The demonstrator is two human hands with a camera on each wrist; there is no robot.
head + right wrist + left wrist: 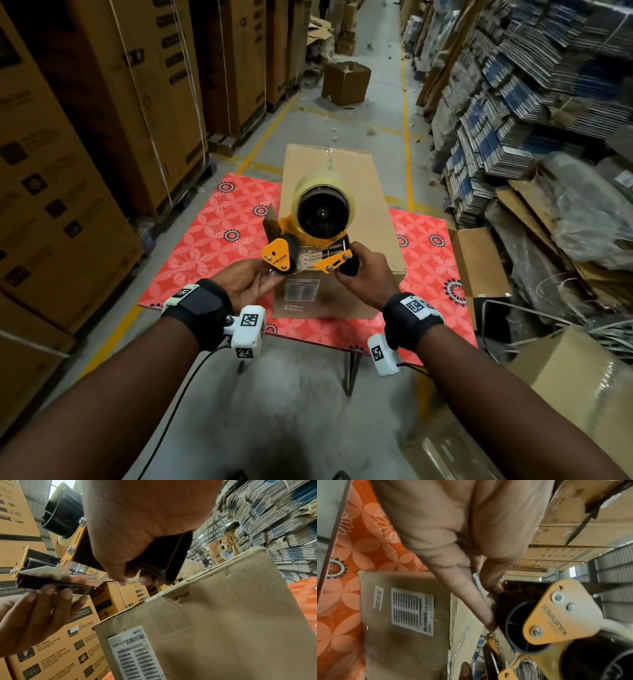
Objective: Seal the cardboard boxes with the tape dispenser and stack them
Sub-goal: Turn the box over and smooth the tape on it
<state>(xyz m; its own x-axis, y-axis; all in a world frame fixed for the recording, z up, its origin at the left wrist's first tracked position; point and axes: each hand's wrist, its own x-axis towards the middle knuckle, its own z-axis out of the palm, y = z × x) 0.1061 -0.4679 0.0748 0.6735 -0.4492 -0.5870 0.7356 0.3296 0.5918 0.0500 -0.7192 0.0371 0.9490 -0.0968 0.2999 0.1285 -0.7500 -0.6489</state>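
Tape dispenser (310, 240) held above cardboard box (339, 219): handle gripped by right hand (359, 274), tape end pinched near roller by left hand (250, 284). Risk: tape sticking to fingers or folding, from loose pull.

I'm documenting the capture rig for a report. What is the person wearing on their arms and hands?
Both forearms are bare, with no sleeves or gloves. Each wrist carries a black wrist strap: left, right. Each strap holds white blocks printed with black-and-white square fiducial markers, including a white module below the left wrist and another below the right. A thin black cable trails from the left module.
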